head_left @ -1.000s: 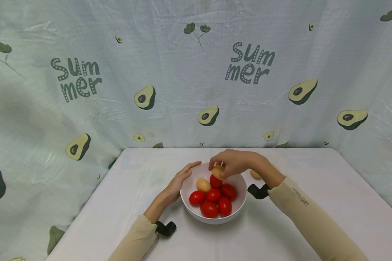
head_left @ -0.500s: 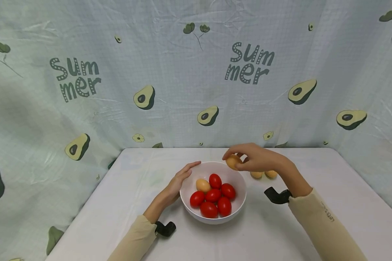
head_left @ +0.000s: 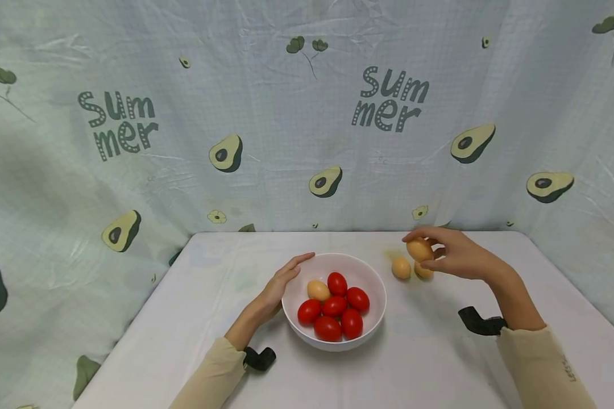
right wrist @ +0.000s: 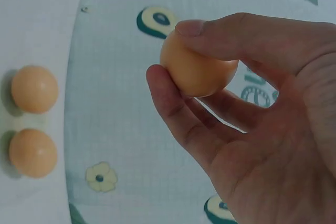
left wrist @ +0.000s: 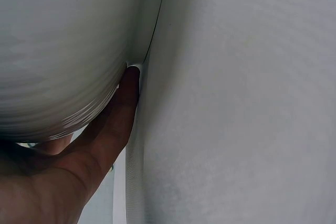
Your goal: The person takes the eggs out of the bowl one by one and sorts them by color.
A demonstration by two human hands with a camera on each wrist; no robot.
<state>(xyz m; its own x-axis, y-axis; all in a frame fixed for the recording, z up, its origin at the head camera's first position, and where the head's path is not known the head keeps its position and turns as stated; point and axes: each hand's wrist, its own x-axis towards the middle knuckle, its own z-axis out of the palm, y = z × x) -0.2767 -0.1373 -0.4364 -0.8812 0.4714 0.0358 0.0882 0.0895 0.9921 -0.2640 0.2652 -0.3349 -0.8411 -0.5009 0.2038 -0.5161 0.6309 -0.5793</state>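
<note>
A white bowl stands on the table, holding several glossy red oval pieces that look like tomatoes and one pale brown egg. Against the bowl's left side rests my left hand, its fingers stretched along the wall; the left wrist view shows these fingers touching the outside low down. My right hand pinches a brown egg between thumb and fingers, raised above the table right of the bowl. Below it lie two more brown eggs, one egg and another egg partly hidden by the hand.
The white table ends at a far edge, with a pale curtain printed with avocados and the word "summer" hanging behind. Faint yellowish marks show on the cloth by the loose eggs. Each wrist wears a black mount.
My right hand has carried the egg from over the bowl to the right, above the two loose eggs. The left hand and the bowl have stayed in place.
</note>
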